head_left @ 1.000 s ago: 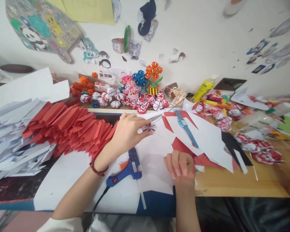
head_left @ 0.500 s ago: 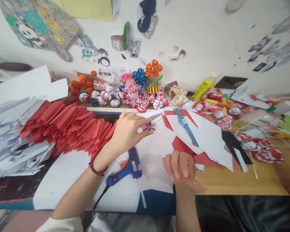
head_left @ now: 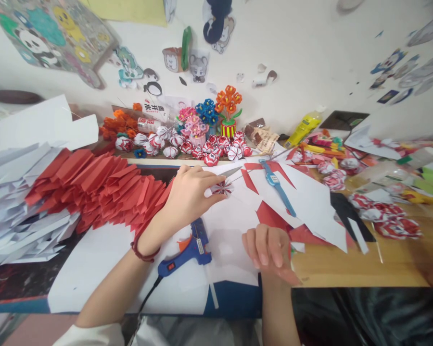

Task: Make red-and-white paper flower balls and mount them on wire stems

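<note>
One striped rosette [head_left: 222,189] is pinched in the left hand [head_left: 194,192]; right hand [head_left: 268,247] half-curled, thumb apart; one glue gun [head_left: 196,253] near left, one watch [head_left: 273,179] far right.

On our left arm we wear a loose sleeve [head_left: 90,336], white or off-white, its open hem wide and softly creased; below it the forearm is bare. Around the left wrist, under the left hand [head_left: 197,191], we have a single dark-red bracelet [head_left: 143,258], slim and rounded like cord, though whether it is braided or beaded is too blurred to tell. Our right hand [head_left: 269,247] and forearm are bare. Across our lap we see a pale grey garment [head_left: 195,332] with shallow folds.
</note>
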Tool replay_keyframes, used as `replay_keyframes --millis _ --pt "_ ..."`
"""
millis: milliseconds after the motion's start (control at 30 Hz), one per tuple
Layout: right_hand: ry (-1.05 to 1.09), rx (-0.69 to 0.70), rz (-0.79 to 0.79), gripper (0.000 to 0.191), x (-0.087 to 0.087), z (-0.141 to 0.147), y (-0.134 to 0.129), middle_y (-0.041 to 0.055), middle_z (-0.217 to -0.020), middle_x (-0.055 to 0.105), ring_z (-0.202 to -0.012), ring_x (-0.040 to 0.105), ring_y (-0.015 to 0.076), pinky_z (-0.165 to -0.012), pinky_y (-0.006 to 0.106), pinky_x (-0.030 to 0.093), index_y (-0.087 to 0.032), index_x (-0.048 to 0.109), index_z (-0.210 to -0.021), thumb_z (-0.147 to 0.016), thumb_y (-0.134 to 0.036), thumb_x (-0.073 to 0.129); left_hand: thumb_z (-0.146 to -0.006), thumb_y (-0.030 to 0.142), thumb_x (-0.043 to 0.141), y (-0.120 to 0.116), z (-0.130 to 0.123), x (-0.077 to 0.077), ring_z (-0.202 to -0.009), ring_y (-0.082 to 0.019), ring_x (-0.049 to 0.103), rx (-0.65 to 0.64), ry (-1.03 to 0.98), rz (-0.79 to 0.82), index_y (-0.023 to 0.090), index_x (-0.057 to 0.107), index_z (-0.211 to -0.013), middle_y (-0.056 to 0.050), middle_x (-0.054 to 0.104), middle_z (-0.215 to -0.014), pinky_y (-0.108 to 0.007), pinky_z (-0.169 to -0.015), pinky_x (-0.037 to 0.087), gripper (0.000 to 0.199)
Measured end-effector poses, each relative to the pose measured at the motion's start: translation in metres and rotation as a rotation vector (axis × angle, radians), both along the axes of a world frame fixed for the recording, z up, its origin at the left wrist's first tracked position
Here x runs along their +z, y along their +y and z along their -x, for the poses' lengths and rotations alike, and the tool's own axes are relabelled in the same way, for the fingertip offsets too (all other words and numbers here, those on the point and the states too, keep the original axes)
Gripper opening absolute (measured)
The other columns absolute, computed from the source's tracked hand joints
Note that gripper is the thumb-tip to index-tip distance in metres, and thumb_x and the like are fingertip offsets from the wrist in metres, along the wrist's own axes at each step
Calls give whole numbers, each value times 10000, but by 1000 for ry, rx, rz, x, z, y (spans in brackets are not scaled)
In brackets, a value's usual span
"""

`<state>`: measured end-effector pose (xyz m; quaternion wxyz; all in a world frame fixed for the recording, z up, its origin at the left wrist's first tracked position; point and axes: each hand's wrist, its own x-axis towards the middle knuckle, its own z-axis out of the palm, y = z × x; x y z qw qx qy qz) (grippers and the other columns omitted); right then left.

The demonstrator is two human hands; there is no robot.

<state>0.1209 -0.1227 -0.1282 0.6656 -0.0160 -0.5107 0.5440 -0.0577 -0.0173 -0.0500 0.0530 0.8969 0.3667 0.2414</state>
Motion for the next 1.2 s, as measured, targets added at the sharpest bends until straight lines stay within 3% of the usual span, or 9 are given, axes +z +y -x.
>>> replay_keyframes --millis 167,433,933,1100,1200 --pt "-38 -82 107 506 5 0 -6 -53 -482 408 -382 447 85 -364 226 313 -227 421 -490 -721 -411 831 -852 464 712 0 0 0 -927 -243 650 -3 4 3 235 724 -1126 -37 779 -1004 -389 -782 324 357" --pt "-69 -112 112 513 5 -1 -7 -53 -463 404 -373 444 90 -364 229 323 -226 414 -470 -721 -395 828 -847 456 721 -1 -1 0 -921 -244 657 -3 0 1 233 726 -1121 -37 781 -1008 -390 -786 335 354" --pt "22 -69 55 511 2 0 0 -68 -429 402 -307 428 92 -313 220 319 -253 432 -448 -614 -413 888 -846 447 726 -1 -2 0 -951 -243 662 -6 -5 12 233 728 -1119 -29 783 -1019 -396 -799 341 347" --pt "-27 9 19 527 -6 -4 6 -70 -396 413 -290 454 109 -287 226 311 -270 465 -425 -480 -552 906 -842 445 730 -2 -2 0 -953 -248 664 -4 2 14 238 725 -1121 -39 783 -1020 -398 -801 344 347" --pt "16 24 -24 496 -8 -6 8 -71 -392 427 -315 476 114 -318 229 355 -281 484 -438 -489 -523 914 -846 447 725 -2 -2 -1 -958 -250 664 -7 1 12 235 725 -1118 -44 781 -1031 -399 -803 347 345"
